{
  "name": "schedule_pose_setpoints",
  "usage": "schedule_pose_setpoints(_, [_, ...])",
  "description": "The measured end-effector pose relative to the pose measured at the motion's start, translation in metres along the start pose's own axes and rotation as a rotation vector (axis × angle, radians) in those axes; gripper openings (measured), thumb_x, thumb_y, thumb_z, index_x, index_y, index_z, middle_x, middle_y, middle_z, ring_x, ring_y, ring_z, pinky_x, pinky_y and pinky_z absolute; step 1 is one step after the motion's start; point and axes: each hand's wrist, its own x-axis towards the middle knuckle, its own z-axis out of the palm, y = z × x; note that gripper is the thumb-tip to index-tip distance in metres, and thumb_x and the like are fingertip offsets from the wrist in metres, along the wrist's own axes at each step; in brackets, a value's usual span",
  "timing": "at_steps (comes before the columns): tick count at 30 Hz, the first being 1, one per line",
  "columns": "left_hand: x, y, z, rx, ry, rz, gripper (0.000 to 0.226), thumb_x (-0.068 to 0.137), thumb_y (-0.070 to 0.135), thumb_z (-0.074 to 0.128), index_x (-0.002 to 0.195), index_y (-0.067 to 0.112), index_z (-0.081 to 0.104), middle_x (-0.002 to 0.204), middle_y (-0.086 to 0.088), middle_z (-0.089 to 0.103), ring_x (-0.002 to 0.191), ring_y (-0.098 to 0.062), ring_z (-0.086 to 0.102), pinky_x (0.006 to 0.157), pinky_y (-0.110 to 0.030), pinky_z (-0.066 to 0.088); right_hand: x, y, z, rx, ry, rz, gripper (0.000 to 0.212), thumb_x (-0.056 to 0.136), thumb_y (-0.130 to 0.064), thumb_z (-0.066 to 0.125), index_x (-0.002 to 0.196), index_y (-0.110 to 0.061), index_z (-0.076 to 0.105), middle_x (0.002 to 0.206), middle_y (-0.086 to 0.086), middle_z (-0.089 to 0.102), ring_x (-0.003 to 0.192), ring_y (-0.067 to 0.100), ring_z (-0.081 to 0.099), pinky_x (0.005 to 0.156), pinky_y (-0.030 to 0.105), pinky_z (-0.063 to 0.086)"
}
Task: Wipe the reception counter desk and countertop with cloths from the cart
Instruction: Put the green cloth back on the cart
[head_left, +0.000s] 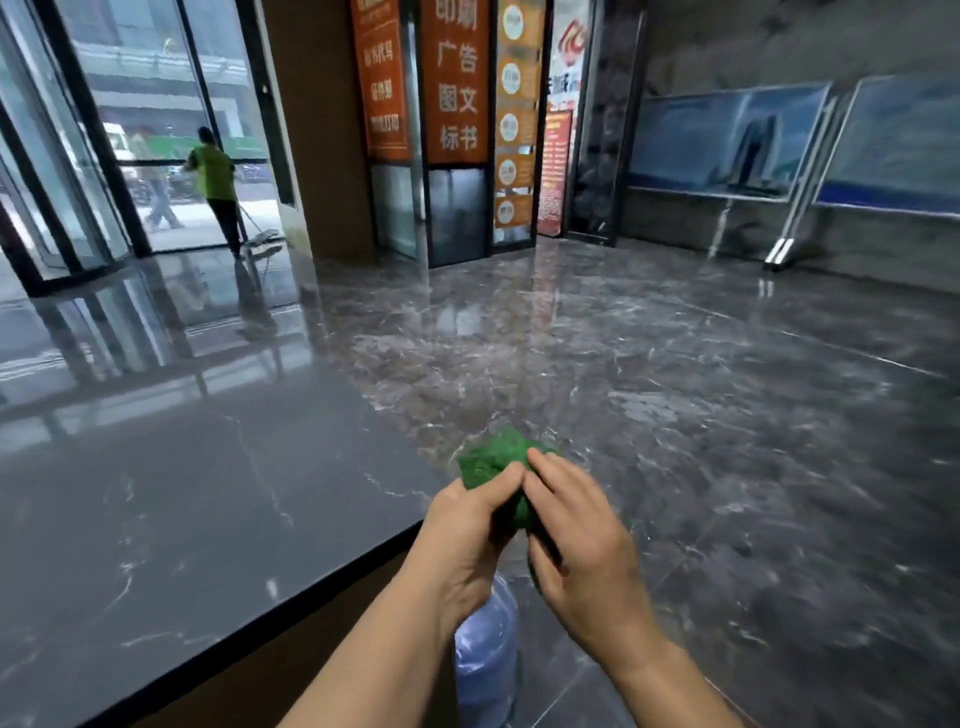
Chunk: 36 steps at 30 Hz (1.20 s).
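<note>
- Well, nearest to us a blue water bottle (485, 654) stands on the floor (727, 415) by the end of the desk (182, 493), under our wrists.
- Our left hand (462, 535) and right hand (582, 540) meet in the air just off the desk's near corner. Both hands have their fingers curled on the green cloth (493, 460), pinching it into a bunch between them.
- The green cloth touches no surface; it hangs over the floor, just beside the corner.
- We judge the step to be shaping the cloth for wiping. We should fold it flat, not balled, so a broad face meets the stone.
- The desk's dark, glossy top spreads away to our left. We should begin at this corner with overlapping strokes, since streaks would likely show on that shine.
- Far off, a person (215, 182) in a green vest mops by the glass doors (150, 104), with orange signs (457, 83) to the right.
</note>
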Motion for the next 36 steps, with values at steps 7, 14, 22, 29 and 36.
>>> schedule_pose_setpoints(7, [-0.022, 0.000, -0.010, 0.128, -0.279, 0.043, 0.040, 0.075, 0.016, 0.068, 0.112, 0.000, 0.068, 0.115, -0.024, 0.067, 0.107, -0.035, 0.065, 0.092, -0.044, 0.052, -0.018, -0.060, -0.050, 0.324, 0.329, 0.619, 0.063, 0.068, -0.054, 0.069, 0.127, -0.045, 0.050, 0.137, -0.023, 0.049, 0.130, 0.000, 0.043, 0.111, 0.028, 0.036])
schedule_pose_setpoints(14, [-0.056, -0.009, -0.006, 0.177, -0.425, -0.036, 0.029, 0.083, 0.010, 0.062, 0.108, -0.004, 0.067, 0.107, -0.024, 0.069, 0.094, -0.030, 0.069, 0.077, -0.035, 0.057, -0.045, -0.082, -0.074, 0.327, 0.352, 0.739, 0.027, 0.075, -0.017, 0.081, 0.083, -0.041, 0.069, 0.085, -0.012, 0.071, 0.086, 0.012, 0.067, 0.082, 0.027, 0.052])
schedule_pose_setpoints(22, [-0.082, -0.026, 0.004, 0.593, -0.606, 0.099, 0.028, 0.079, 0.029, 0.061, 0.094, 0.008, 0.072, 0.092, -0.011, 0.075, 0.086, -0.018, 0.071, 0.074, -0.026, 0.056, -0.095, -0.110, -0.110, -0.204, 0.412, 0.648, 0.034, 0.082, -0.043, 0.057, 0.092, -0.016, 0.075, 0.087, -0.011, 0.067, 0.086, 0.010, 0.061, 0.078, 0.032, 0.049])
schedule_pose_setpoints(29, [-0.095, -0.061, 0.017, 0.510, -0.831, -0.093, 0.038, 0.087, 0.037, 0.062, 0.111, 0.008, 0.070, 0.113, -0.014, 0.070, 0.107, -0.026, 0.066, 0.088, -0.029, 0.054, -0.121, -0.119, -0.159, 0.572, 0.279, 0.967, 0.006, 0.081, -0.009, 0.075, 0.087, -0.009, 0.075, 0.118, 0.001, 0.067, 0.108, 0.007, 0.063, 0.092, 0.024, 0.050])
schedule_pose_setpoints(36, [-0.107, -0.092, 0.056, 0.607, -0.988, -0.172, 0.054, 0.060, 0.034, 0.090, 0.105, 0.011, 0.071, 0.102, -0.010, 0.074, 0.094, -0.021, 0.071, 0.071, -0.021, 0.055, -0.157, -0.115, -0.189, 0.464, 0.513, 1.025, 0.007, 0.076, -0.007, 0.076, 0.081, -0.004, 0.073, 0.077, 0.007, 0.071, 0.073, 0.014, 0.064, 0.069, 0.026, 0.053])
